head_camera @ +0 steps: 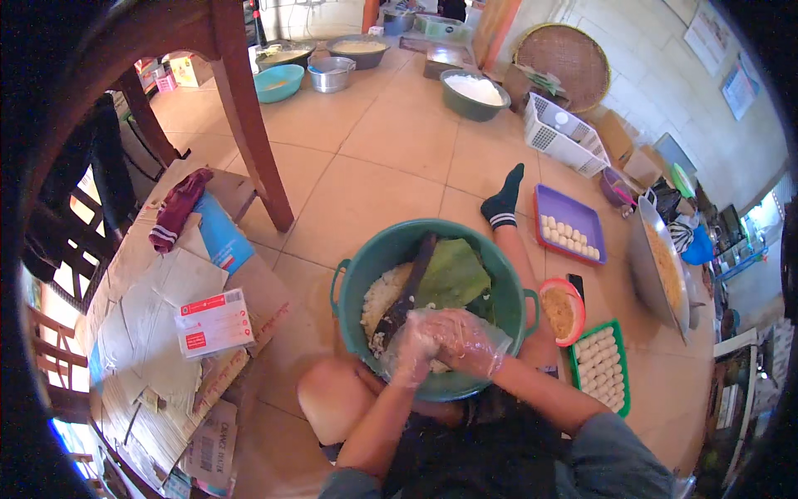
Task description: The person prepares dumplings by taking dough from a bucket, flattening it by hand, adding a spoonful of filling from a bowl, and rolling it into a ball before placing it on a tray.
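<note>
My left hand [413, 350] and my right hand [466, 340], both in clear plastic gloves, are cupped together over the near part of a green plastic tub [381, 254]. Whatever lies between the palms is hidden. White cooked rice [381, 295] shows along the tub's left side. A dark paddle-like utensil [414, 284] leans across the rice, its lower end close to my left hand. Beyond my fingers, a green banana leaf [455, 272] covers the right part of the contents. The tub stands between my legs.
To the right are a purple tray [570, 209] and a green tray [618, 340] with rolled white pieces, a bowl of orange-brown filling [560, 312], a phone [575, 285] and a large wok [648, 268]. Flattened cardboard [162, 324] and a wooden furniture leg [255, 137] are left. Basins [477, 112] stand farther off.
</note>
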{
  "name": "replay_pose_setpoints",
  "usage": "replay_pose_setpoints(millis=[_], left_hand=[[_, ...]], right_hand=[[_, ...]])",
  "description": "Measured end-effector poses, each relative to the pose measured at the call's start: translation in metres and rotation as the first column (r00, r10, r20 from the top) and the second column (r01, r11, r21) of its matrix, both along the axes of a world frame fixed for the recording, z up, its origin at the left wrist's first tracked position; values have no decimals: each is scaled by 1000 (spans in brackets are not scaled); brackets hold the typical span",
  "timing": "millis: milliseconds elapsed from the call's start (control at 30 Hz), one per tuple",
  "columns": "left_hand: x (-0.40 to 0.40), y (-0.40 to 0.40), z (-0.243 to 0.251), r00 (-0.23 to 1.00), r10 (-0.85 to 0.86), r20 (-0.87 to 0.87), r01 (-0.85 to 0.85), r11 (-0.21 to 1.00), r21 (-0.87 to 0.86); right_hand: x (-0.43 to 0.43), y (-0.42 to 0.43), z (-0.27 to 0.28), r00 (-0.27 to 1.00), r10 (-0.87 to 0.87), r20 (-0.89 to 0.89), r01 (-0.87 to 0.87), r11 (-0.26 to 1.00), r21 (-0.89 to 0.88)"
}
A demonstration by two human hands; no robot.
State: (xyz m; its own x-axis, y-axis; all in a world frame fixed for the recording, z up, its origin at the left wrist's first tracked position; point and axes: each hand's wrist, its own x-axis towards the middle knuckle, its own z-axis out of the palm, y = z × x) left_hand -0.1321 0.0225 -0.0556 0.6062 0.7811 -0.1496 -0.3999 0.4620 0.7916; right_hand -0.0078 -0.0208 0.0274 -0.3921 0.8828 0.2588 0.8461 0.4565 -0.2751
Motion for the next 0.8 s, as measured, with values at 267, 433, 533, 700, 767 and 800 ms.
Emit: replay_pose_setpoints(millis=[267, 433, 533, 700, 767, 800], left_hand=[[-17, 17, 28, 987, 125, -101, -135, 987, -91], [-1, 6, 22, 844, 18, 535, 192, 923, -334], [9, 3, 19, 697, -83, 712, 375, 889, -263], [-10, 2, 19, 947, 30, 321, 162, 817, -554], [-2, 0, 23, 963, 41, 266, 109, 844, -525], [2, -3, 21, 990, 23, 138, 41, 895, -445]], right_hand=[[-22, 2, 55, 501, -674, -543, 135, 680, -720], [-59, -20, -4, 874, -398, -280, 421, 907, 26], [-62, -32, -33, 622, -288, -728, 224, 957, -187], [-13, -3, 58, 934, -207, -292, 171, 975, -145], [-11, 1, 71, 994, -83, -77, 89, 993, 74], [-12, 0, 61, 991, -127, -32, 123, 988, -97]])
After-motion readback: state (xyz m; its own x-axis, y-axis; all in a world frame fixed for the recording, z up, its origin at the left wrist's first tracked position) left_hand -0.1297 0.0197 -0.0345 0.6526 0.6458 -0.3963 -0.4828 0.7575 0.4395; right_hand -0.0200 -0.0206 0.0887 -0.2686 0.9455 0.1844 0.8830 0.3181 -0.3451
